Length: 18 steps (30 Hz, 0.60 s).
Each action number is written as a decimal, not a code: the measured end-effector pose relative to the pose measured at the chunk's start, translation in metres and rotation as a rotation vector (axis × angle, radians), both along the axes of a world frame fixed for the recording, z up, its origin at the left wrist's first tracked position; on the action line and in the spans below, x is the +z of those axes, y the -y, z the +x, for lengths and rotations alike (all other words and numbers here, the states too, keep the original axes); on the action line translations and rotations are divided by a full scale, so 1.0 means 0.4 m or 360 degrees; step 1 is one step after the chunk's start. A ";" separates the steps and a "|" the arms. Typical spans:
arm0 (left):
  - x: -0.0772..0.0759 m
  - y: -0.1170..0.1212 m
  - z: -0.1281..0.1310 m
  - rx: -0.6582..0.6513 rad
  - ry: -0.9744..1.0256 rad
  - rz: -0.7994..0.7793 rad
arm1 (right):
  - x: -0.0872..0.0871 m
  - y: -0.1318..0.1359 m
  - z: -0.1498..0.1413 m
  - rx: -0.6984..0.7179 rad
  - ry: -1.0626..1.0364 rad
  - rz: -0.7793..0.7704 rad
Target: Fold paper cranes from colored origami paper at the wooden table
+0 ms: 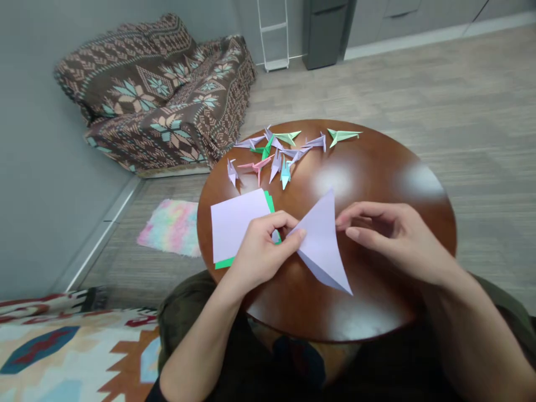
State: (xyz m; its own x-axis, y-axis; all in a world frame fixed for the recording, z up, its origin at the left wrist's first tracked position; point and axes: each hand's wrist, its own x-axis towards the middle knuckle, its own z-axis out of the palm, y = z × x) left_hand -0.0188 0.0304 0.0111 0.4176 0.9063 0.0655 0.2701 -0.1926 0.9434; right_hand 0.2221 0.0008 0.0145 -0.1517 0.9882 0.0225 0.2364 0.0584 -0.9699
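Observation:
My left hand pinches the left corner of a folded lilac paper, which stands up off the round brown wooden table in a pointed shape. My right hand hovers to the right with its fingers curved and apart, the index fingertip at the paper's right edge. Just left of my left hand lies a stack of square lilac paper on green paper. Several folded origami cranks of lilac, green, pink and blue paper, such as a green crane and a blue crane, lie at the table's far side.
A sofa under a brown patterned throw stands at the far left, with a fluffy pastel mat on the floor before it. A patterned rug lies at lower left. A white rack and dark cabinet stand by the far wall.

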 end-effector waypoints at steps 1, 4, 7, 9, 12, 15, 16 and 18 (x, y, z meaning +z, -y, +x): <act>0.002 0.003 0.004 -0.0025 -0.0005 -0.0003 | 0.001 0.000 -0.007 0.0040 -0.0025 0.0001; 0.007 0.013 0.022 -0.0051 -0.0028 0.0018 | 0.002 0.004 -0.034 0.0110 -0.0012 0.0018; 0.009 0.022 0.037 -0.0069 -0.0071 0.0043 | 0.000 0.010 -0.052 0.0143 0.0070 0.0087; 0.009 0.026 0.042 -0.0105 -0.0099 0.0037 | -0.001 0.013 -0.055 0.0181 0.0111 0.0134; 0.009 0.028 0.040 -0.0130 -0.0104 0.0006 | -0.001 0.016 -0.050 0.0204 0.0130 0.0140; 0.009 0.025 0.032 -0.0142 -0.0052 -0.0048 | 0.000 0.019 -0.036 0.0210 0.0141 0.0109; 0.008 0.023 0.029 -0.0143 -0.0030 -0.0068 | 0.000 0.019 -0.031 0.0219 0.0147 0.0103; 0.006 0.017 0.024 -0.0124 0.0008 -0.0093 | 0.002 0.019 -0.022 0.0225 0.0149 0.0085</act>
State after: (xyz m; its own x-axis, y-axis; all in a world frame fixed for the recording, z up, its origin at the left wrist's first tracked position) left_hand -0.0093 0.0235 0.0134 0.4868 0.8734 0.0159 0.2516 -0.1576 0.9549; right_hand 0.2133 -0.0070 0.0152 -0.2932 0.9545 0.0538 0.3115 0.1486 -0.9386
